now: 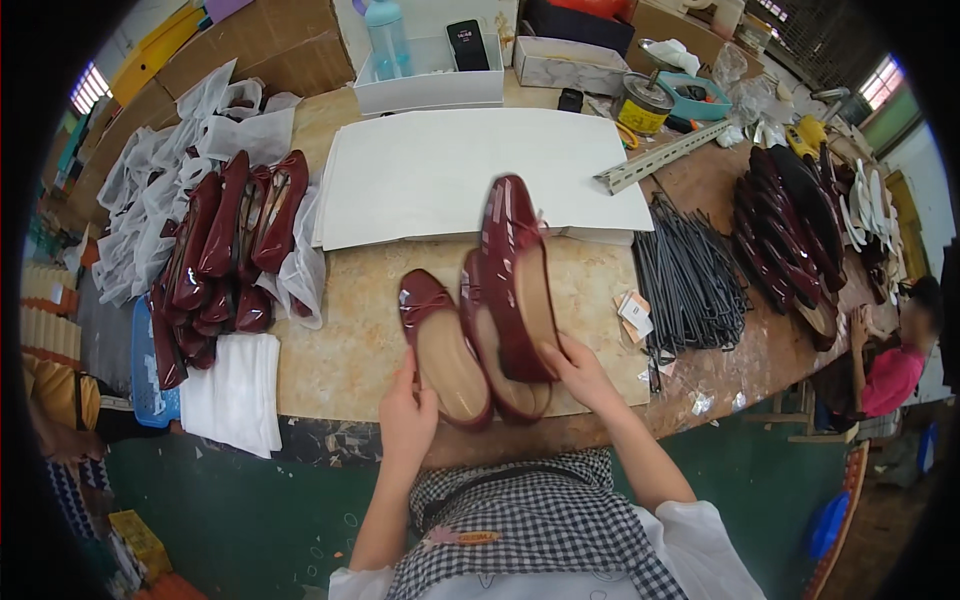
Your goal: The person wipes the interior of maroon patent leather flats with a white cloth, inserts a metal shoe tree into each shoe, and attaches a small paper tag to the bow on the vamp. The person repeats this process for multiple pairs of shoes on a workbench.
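Three glossy dark red ballet flats with small bows are gathered in front of me. The right-most ballet flat [533, 300] is tilted up, its toe pointing away; my right hand [583, 374] grips it near the heel. Partly under it is the middle ballet flat [487, 330], mostly covered. My left hand [407, 410] pinches the side of the left ballet flat [450, 365], whose beige insole faces up. Whether the lower two shoes rest on the table [360, 340] I cannot tell.
Left are stacked dark red flats [225, 230], white plastic bags [150, 200] and white cloths [235, 395]. Behind lies a white paper stack [470, 165]; right are black rods [690, 280], a metal angle bar [660, 157] and more shoes [785, 235]. A person in pink [893, 380] sits far right.
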`<move>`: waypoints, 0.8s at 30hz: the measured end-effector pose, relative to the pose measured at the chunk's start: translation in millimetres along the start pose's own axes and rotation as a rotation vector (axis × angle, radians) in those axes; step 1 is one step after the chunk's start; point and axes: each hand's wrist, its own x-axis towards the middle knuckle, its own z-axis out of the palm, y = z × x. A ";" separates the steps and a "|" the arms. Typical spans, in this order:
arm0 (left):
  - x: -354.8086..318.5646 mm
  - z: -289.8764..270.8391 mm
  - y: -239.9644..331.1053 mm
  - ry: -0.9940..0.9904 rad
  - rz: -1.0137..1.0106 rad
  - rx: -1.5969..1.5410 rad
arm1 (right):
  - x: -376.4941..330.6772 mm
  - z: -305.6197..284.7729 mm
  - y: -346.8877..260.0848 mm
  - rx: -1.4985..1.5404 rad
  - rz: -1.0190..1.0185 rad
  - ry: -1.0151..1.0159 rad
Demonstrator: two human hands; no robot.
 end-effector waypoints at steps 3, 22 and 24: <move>1.4 -8.0 0.7 0.022 0.009 0.063 | 15.2 1.9 -54.2 -0.040 -0.042 0.100; 282.8 66.6 67.9 0.141 0.461 0.648 | -70.6 -68.4 -39.7 -0.135 0.102 0.315; 263.6 62.6 86.6 0.095 0.515 0.419 | -57.9 -62.6 -47.0 0.065 -0.025 0.303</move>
